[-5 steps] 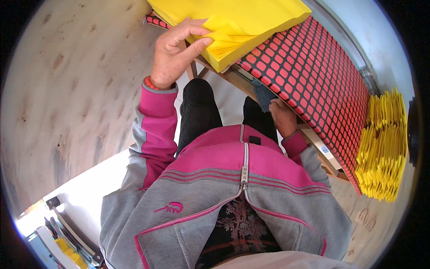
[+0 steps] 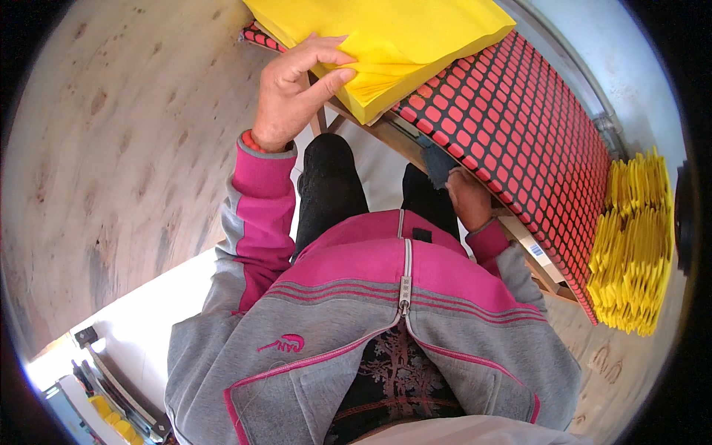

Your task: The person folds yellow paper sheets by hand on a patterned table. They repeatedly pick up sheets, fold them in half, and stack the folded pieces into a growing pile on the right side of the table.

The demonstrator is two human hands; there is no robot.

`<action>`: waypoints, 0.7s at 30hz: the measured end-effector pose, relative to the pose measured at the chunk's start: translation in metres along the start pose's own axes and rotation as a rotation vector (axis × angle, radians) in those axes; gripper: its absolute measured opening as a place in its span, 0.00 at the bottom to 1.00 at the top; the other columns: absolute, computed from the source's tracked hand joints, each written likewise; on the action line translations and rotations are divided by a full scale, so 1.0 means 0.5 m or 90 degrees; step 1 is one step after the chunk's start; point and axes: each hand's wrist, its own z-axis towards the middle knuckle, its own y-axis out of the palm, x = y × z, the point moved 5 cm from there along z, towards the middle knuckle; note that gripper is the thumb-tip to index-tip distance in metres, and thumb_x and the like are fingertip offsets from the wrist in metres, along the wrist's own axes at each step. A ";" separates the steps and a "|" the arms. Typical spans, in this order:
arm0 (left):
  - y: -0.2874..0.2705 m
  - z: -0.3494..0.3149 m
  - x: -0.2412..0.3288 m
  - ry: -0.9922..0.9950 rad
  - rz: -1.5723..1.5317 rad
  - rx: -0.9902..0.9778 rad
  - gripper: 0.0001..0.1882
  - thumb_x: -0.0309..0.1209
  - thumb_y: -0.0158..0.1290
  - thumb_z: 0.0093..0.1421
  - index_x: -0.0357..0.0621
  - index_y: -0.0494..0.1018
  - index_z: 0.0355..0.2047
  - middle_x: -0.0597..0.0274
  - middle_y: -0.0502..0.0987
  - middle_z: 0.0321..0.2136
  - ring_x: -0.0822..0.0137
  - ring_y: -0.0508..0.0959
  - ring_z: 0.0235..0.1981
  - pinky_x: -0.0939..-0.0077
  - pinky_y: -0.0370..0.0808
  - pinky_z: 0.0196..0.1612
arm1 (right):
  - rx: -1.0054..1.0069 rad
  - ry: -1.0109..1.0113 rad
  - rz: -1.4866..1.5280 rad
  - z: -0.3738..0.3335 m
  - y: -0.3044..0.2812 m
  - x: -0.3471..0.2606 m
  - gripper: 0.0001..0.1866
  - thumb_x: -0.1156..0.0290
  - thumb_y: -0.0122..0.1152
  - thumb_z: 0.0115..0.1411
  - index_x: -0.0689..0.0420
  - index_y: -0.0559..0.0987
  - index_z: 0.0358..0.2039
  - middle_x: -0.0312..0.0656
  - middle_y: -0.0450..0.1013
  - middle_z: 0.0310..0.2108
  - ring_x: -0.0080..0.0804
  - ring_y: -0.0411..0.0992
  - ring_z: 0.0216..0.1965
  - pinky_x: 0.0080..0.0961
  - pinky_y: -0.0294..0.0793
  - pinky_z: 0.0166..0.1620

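Note:
A thick stack of yellow sheets (image 2: 400, 37) lies on the table at the top of the view, its near corner toward me. My left hand (image 2: 293, 93) is at that corner, thumb and fingers pinching the upper sheets, which bunch into folds there. Lower down, beneath the table's edge, my right hand (image 2: 469, 199) is against a dark blue-grey cloth (image 2: 439, 165) that hangs there. Its fingers are mostly hidden by the cloth and the table edge, so their grip does not show.
A red and black patterned cover (image 2: 512, 111) spreads over the table. Bundles of folded yellow pieces (image 2: 632, 248) stand at its right end, near the wall. On the left is a large wooden board (image 2: 111, 163). A white box (image 2: 535, 245) sits under the table.
The pinched corner of the yellow sheets has shifted slightly, and my left hand has moved a little right and down with it. My right hand stays nearly in place beside the cloth.

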 end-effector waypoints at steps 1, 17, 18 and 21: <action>0.001 0.000 0.002 0.006 -0.002 -0.002 0.07 0.24 0.64 0.59 0.38 0.81 0.38 0.53 0.83 0.45 0.58 0.79 0.54 0.57 0.61 0.68 | -0.051 0.040 -0.028 0.000 -0.002 -0.005 0.09 0.71 0.63 0.61 0.59 0.77 0.41 0.45 0.76 0.43 0.50 0.76 0.45 0.41 0.76 0.47; -0.003 0.003 -0.005 0.014 -0.009 -0.008 0.07 0.26 0.63 0.59 0.42 0.81 0.38 0.50 0.84 0.47 0.58 0.80 0.54 0.53 0.59 0.71 | -0.127 0.041 -0.154 0.007 0.042 0.048 0.13 0.71 0.62 0.59 0.60 0.79 0.44 0.48 0.77 0.47 0.47 0.77 0.49 0.44 0.78 0.48; -0.002 0.004 -0.005 0.019 -0.002 -0.008 0.07 0.26 0.63 0.59 0.42 0.81 0.38 0.50 0.84 0.47 0.57 0.80 0.54 0.53 0.59 0.71 | -0.082 0.021 -0.177 0.008 0.028 0.036 0.13 0.70 0.64 0.59 0.60 0.79 0.43 0.49 0.77 0.45 0.48 0.77 0.48 0.44 0.78 0.47; -0.002 0.002 -0.007 0.002 -0.022 -0.007 0.07 0.26 0.63 0.59 0.42 0.81 0.38 0.50 0.84 0.47 0.58 0.81 0.53 0.53 0.60 0.71 | -0.044 -0.037 -0.177 0.020 -0.033 -0.026 0.15 0.67 0.69 0.55 0.59 0.78 0.41 0.48 0.76 0.40 0.48 0.77 0.43 0.44 0.77 0.44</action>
